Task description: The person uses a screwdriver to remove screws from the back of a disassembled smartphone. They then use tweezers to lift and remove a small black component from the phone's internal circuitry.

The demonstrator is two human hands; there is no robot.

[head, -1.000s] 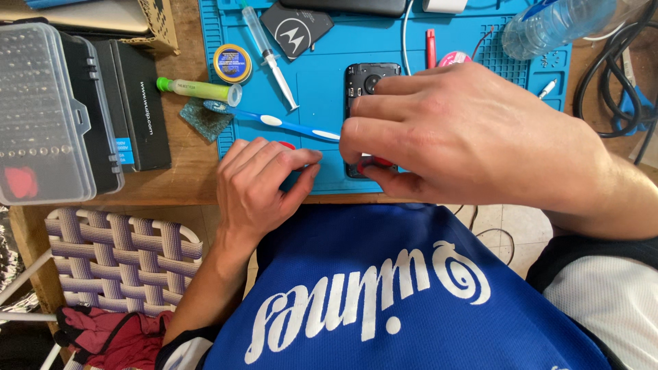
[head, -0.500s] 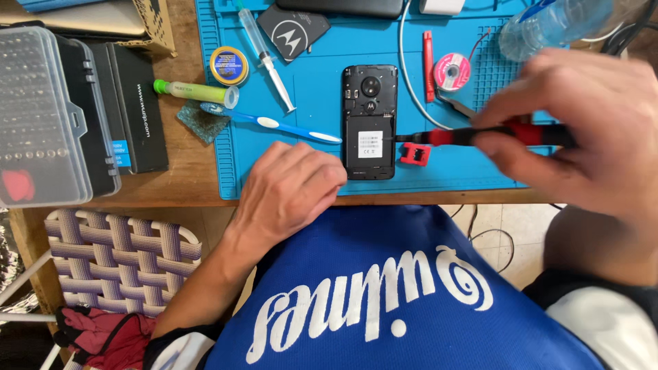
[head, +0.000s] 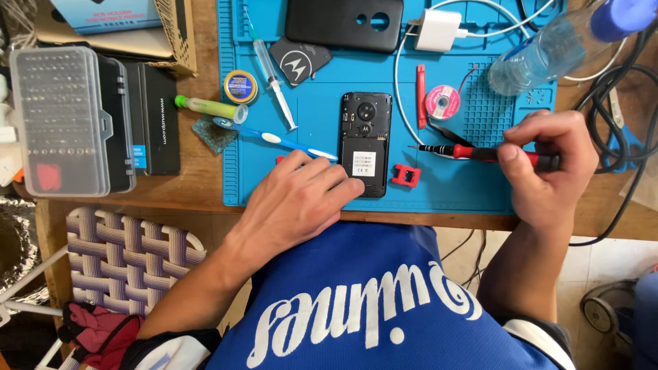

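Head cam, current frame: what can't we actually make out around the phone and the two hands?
- Opened phone: its lower left corner is under the left hand.
- Red screwdriver: the handle end sits inside the right hand; its tip is too small to read.
- Phone screws: too small to tell.
- Clear bottle: the cap end is cut by the top edge.
- Bit case: the bits are too small to tell apart.

A white rectangular label (head: 364,164) sits on the opened black phone (head: 365,123).

At twelve o'clock the black back cover (head: 344,24) and, at one o'clock, the clear bottle (head: 548,51) are cut by the top edge. The right hand (head: 548,168) hides the screwdriver (head: 480,152) handle's end. The bit case (head: 65,120) contents at nine o'clock are too small to tell.
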